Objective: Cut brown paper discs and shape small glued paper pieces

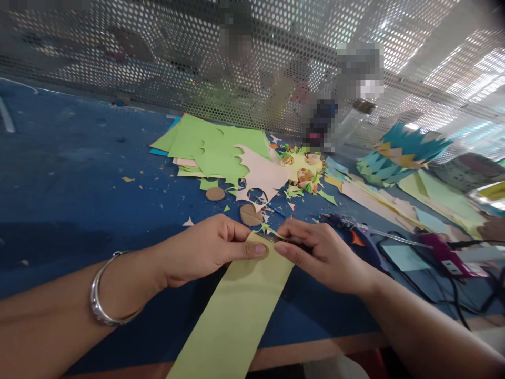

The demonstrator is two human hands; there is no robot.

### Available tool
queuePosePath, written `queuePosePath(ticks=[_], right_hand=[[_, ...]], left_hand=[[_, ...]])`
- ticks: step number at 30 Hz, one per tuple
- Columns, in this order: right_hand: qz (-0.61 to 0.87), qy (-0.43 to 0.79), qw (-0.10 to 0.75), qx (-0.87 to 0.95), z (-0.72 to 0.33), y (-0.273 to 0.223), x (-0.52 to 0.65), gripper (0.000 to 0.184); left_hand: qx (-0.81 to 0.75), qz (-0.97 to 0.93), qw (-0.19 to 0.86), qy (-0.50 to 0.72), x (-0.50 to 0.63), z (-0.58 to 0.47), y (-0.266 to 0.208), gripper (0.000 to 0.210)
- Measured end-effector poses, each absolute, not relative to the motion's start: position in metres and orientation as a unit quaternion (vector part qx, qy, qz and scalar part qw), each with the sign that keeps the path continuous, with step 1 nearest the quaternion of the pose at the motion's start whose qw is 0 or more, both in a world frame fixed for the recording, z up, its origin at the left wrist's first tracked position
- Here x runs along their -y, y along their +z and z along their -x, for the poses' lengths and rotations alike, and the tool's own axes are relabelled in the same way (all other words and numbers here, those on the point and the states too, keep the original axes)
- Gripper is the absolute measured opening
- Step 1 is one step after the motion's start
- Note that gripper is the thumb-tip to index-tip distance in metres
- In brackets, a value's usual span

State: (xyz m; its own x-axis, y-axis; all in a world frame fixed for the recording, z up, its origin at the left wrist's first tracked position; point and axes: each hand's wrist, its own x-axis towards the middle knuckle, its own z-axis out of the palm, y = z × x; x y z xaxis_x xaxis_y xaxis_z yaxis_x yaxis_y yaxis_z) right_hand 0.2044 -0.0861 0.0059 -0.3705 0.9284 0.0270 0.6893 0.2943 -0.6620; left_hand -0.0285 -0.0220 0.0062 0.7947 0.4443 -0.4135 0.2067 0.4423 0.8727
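A long pale yellow-green paper strip [240,310] runs from the bottom of the view up to both hands. My left hand [224,242] pinches its far left corner between thumb and fingers, and a silver bangle circles that wrist. My right hand [319,252] is closed around what look like scissors [268,237]. Their metal blade lies across the strip's far end, and the handles are mostly hidden by the fingers. A thin sliver of paper curls up at the blade. Just beyond the hands lie two brown cardboard discs [251,215] and a pink paper offcut [262,171].
A stack of green sheets [221,147] lies at the back, beside a curled-paper decoration [303,168]. To the right are a teal zigzag paper piece [400,155], paper strips [379,202], a glue gun [355,231] and a magenta power strip [450,255] with cables. A perforated metal screen [158,63] borders the blue table.
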Motion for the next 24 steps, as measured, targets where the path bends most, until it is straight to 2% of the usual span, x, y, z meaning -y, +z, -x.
queuePosePath(ticks=[24], right_hand=[[0.52,0.294,0.206,0.775,-0.2026,0.0049,0.0844,0.037]], left_hand=[[-0.305,-0.511,0.801,0.067,0.0212,0.028,0.0051,0.015]])
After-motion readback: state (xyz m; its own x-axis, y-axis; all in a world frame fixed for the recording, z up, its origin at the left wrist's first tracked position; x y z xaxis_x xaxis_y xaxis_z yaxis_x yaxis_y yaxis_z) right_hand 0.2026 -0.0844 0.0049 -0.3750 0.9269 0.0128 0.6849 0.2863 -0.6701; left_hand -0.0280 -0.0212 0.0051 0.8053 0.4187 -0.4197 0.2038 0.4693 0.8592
